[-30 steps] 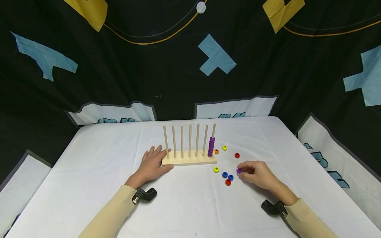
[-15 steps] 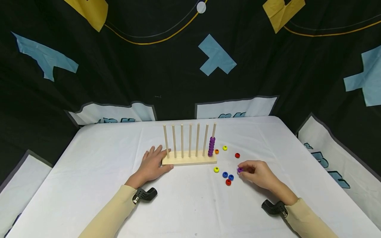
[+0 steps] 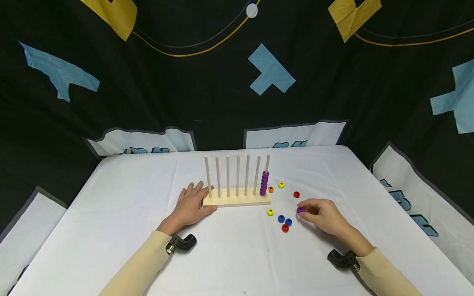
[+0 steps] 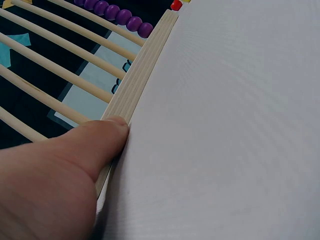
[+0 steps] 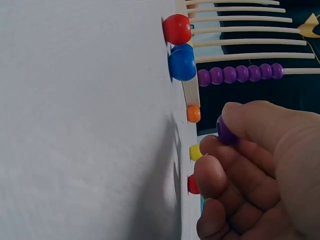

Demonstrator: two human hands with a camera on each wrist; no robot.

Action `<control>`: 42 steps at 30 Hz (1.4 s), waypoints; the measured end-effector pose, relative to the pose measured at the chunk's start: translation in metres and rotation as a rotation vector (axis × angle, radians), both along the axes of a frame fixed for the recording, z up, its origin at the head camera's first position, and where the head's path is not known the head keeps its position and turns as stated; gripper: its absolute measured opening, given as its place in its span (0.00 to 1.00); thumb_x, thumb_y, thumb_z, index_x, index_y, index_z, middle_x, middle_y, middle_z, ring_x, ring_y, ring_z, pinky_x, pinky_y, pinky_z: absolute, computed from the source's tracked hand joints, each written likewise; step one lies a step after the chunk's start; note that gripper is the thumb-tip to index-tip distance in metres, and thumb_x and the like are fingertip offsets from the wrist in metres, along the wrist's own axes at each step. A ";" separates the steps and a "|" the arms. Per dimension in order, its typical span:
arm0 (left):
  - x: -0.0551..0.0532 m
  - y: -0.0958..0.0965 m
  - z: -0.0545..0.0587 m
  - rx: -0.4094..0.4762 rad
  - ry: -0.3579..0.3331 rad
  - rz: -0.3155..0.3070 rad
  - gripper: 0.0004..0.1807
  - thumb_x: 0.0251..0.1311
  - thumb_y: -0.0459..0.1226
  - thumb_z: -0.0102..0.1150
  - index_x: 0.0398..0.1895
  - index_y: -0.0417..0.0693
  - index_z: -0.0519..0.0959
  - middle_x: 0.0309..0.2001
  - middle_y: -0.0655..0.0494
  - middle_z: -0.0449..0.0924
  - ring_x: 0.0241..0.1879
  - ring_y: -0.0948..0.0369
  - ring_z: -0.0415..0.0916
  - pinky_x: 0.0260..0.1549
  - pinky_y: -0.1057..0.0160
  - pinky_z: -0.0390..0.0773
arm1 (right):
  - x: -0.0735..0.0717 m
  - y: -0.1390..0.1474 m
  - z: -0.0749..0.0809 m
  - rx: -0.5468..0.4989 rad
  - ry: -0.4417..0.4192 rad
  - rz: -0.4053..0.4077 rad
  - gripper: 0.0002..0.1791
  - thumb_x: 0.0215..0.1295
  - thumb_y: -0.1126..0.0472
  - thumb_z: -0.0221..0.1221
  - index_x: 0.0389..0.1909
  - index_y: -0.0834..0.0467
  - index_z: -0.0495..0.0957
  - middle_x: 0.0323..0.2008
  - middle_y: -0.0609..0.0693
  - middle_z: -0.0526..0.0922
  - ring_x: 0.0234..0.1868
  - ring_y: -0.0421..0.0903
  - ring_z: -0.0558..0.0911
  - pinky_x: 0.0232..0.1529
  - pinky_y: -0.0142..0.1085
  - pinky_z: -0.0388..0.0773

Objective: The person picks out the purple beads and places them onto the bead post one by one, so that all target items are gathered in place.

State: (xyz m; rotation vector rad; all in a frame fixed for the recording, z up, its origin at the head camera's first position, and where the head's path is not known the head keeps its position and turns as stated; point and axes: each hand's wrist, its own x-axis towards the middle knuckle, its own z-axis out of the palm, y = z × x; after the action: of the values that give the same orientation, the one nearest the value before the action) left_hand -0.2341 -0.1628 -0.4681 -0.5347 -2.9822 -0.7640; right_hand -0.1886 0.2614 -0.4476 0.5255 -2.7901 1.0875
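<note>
A wooden stand (image 3: 237,199) with several upright pegs is on the table. Purple beads (image 3: 264,183) are stacked on its rightmost peg. My left hand (image 3: 189,207) holds the stand's left end, the thumb on the front edge and the index finger behind the base. In the left wrist view, the thumb (image 4: 102,137) lies against the base's edge. To the right, my right hand (image 3: 321,215) pinches a single purple bead (image 5: 227,131) between thumb and index finger, the other fingers curled beneath. It is held over the table, right of the loose beads.
Between stand and right hand lie two blue beads (image 3: 281,218), a red bead (image 3: 285,228) and a yellow bead (image 3: 270,212). Farther back are an orange bead (image 3: 271,189), another yellow bead (image 3: 281,185) and another red bead (image 3: 296,194). A white cloth covers the table (image 3: 222,255).
The head view has shifted very slightly. Both hands keep their places, the right with the purple bead still pinched.
</note>
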 end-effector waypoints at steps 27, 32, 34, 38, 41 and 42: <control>0.001 -0.002 -0.002 0.014 -0.002 -0.003 0.38 0.65 0.51 0.62 0.75 0.45 0.68 0.77 0.30 0.55 0.78 0.28 0.42 0.73 0.27 0.43 | -0.023 -0.013 0.031 0.049 0.073 0.031 0.10 0.60 0.65 0.71 0.43 0.61 0.88 0.34 0.48 0.90 0.31 0.34 0.78 0.33 0.28 0.78; 0.001 -0.002 -0.001 0.001 0.004 -0.001 0.38 0.65 0.52 0.62 0.74 0.45 0.68 0.77 0.30 0.56 0.78 0.28 0.43 0.73 0.26 0.44 | -0.029 -0.016 0.039 0.046 0.097 0.038 0.10 0.61 0.66 0.70 0.42 0.62 0.88 0.34 0.49 0.91 0.32 0.35 0.79 0.34 0.28 0.78; 0.001 -0.002 -0.001 0.000 0.008 -0.002 0.38 0.65 0.52 0.62 0.74 0.45 0.68 0.77 0.30 0.56 0.78 0.28 0.44 0.73 0.26 0.44 | -0.031 -0.018 0.043 0.041 0.103 0.042 0.09 0.61 0.66 0.70 0.43 0.62 0.88 0.34 0.50 0.91 0.31 0.36 0.78 0.34 0.28 0.78; 0.000 -0.001 -0.001 0.003 0.011 -0.003 0.38 0.65 0.52 0.62 0.74 0.45 0.68 0.77 0.30 0.56 0.78 0.28 0.44 0.73 0.26 0.44 | -0.036 -0.023 0.050 0.018 0.105 0.054 0.09 0.62 0.67 0.69 0.43 0.63 0.87 0.33 0.51 0.91 0.29 0.35 0.81 0.32 0.28 0.79; 0.001 -0.001 -0.001 0.002 0.006 -0.001 0.38 0.65 0.51 0.61 0.75 0.45 0.68 0.77 0.30 0.56 0.78 0.28 0.43 0.73 0.27 0.44 | -0.039 -0.027 0.054 0.011 0.110 0.058 0.09 0.62 0.67 0.69 0.43 0.63 0.87 0.32 0.51 0.91 0.26 0.36 0.82 0.31 0.29 0.80; 0.001 -0.001 -0.001 0.001 0.003 0.000 0.38 0.65 0.51 0.61 0.75 0.45 0.68 0.77 0.30 0.56 0.78 0.28 0.43 0.73 0.27 0.44 | -0.040 -0.027 0.055 0.011 0.110 0.060 0.09 0.62 0.67 0.69 0.43 0.63 0.87 0.32 0.51 0.91 0.25 0.37 0.83 0.31 0.29 0.81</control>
State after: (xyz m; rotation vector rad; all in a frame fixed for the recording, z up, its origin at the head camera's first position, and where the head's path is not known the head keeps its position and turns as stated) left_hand -0.2332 -0.1636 -0.4689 -0.5347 -2.9787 -0.7647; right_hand -0.2282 0.2339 -0.3923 0.6532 -2.7026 1.0223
